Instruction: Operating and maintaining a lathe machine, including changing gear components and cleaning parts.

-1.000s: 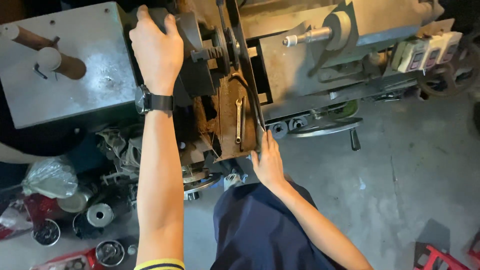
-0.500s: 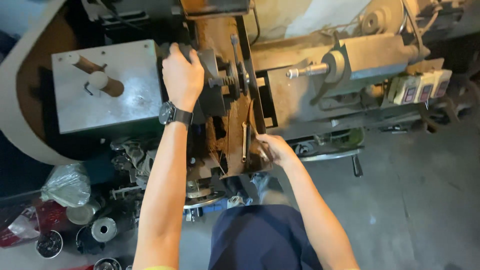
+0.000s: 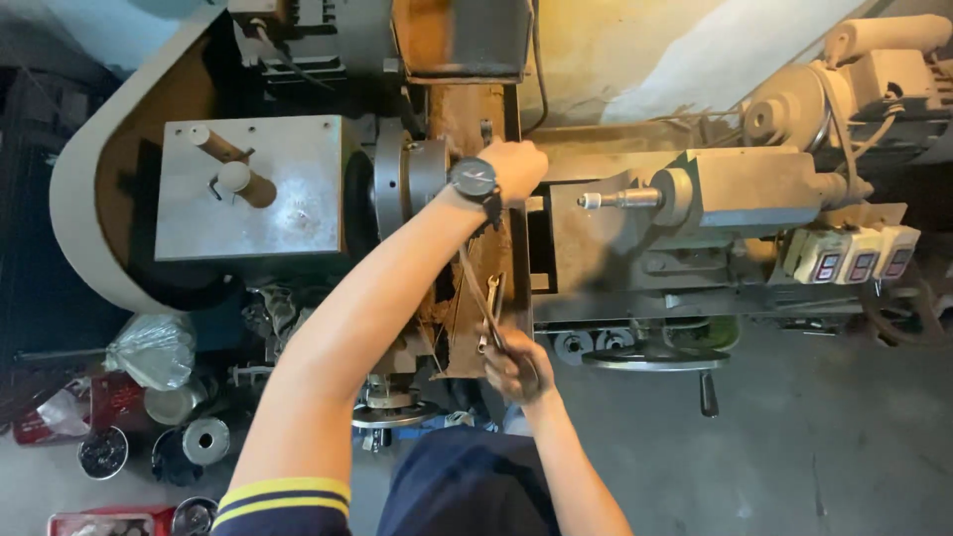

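The left hand (image 3: 511, 169), a watch on its wrist, reaches across the lathe (image 3: 695, 199) and rests near the chuck (image 3: 402, 184); its grip I cannot tell. The right hand (image 3: 511, 362) closes around a slim metal tool (image 3: 481, 298) over the rusty carriage (image 3: 467, 328). It looks like setting-up work, calling for steady, careful leverage.

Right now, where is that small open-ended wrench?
In the head view, the wrench lies on the lathe's rusty carriage, just above the right hand, below the left hand.

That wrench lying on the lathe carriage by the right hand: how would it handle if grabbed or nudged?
The wrench looks like solid metal, so probably stiff and heavy for its size. It lies flat, so unlikely to roll. On the rusty, maybe oily carriage it might slide and feel slippery in the right hand.
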